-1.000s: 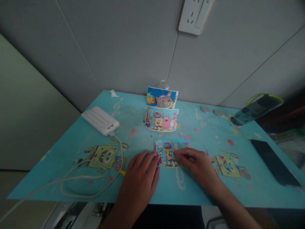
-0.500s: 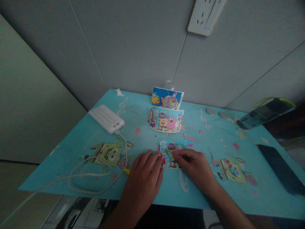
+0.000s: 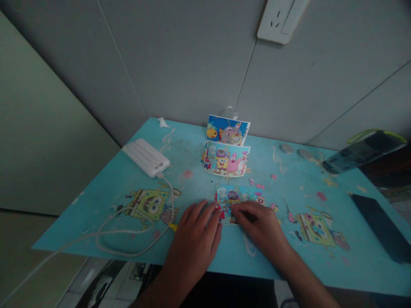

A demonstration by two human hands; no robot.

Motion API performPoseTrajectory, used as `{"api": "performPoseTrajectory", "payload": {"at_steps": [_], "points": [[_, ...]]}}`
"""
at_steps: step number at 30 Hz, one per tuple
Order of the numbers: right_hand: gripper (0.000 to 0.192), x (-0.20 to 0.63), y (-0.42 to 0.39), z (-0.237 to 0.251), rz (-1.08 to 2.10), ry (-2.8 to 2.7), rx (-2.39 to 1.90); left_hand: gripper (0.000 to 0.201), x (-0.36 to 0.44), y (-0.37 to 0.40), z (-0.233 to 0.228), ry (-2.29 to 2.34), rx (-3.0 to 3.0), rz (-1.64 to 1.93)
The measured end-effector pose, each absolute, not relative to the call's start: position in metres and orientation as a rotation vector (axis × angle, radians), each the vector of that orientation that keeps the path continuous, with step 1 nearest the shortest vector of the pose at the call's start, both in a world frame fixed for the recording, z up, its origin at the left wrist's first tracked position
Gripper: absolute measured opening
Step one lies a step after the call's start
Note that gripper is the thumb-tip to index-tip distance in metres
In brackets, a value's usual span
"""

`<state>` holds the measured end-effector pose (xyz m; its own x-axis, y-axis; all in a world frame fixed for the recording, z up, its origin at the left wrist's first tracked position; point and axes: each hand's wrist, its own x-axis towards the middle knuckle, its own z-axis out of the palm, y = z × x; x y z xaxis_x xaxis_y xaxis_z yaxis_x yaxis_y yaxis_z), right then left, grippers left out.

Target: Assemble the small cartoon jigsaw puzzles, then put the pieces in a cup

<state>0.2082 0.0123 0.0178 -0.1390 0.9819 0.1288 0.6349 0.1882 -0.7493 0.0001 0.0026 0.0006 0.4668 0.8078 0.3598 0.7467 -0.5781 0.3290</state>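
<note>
turquoise cartoon-print bench (image 3: pixel 96 201): one small jigsaw puzzle (image 3: pixel 236 199) at centre, left hand (image 3: pixel 195 239) flat at its edge, right hand (image 3: pixel 260 224) curled, fingertips pressing it; two picture cards (image 3: pixel 226 159) behind; one white power bank (image 3: pixel 146 157), cabled.

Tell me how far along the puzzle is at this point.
Done: the upper and right part of the puzzle lies joined flat on the table. In hand: the left hand rests at its left edge, and the right hand presses its lower edge, fingers curled. Left: a few loose pieces lie apart above it, not yet fitted. The reference card stands behind it.
</note>
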Motion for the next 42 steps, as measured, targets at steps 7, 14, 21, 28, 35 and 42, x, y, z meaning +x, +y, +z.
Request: {"api": "performPoseTrajectory", "payload": {"at_steps": [7, 14, 21, 28, 35, 42], "points": [[0.018, 0.225, 0.01, 0.022, 0.629, -1.759, -1.573, 0.032, 0.0, 0.003, 0.001, 1.368, 2.576, 0.742], [0.018, 0.232, 0.012, 0.024, 0.56, -1.699, -1.553, 0.032, 0.0, 0.003, 0.001, 1.357, 2.591, 0.761], [0.018, 0.234, 0.012, 0.024, 0.613, -1.638, -1.524, 0.033, -0.001, 0.003, -0.002, 1.367, 2.612, 0.74], [0.014, 0.247, 0.012, 0.026, 0.633, -1.565, -1.546, 0.031, -0.001, 0.004, -0.002, 1.366, 2.635, 0.764], [0.022, 0.254, 0.008, 0.024, 0.808, -1.475, -1.543, 0.032, -0.002, 0.004, -0.004, 1.359, 2.65, 0.765], [0.023, 0.255, 0.008, 0.025, 0.922, -1.474, -1.535, 0.031, -0.002, 0.005, -0.006, 1.352, 2.66, 0.76]]}}
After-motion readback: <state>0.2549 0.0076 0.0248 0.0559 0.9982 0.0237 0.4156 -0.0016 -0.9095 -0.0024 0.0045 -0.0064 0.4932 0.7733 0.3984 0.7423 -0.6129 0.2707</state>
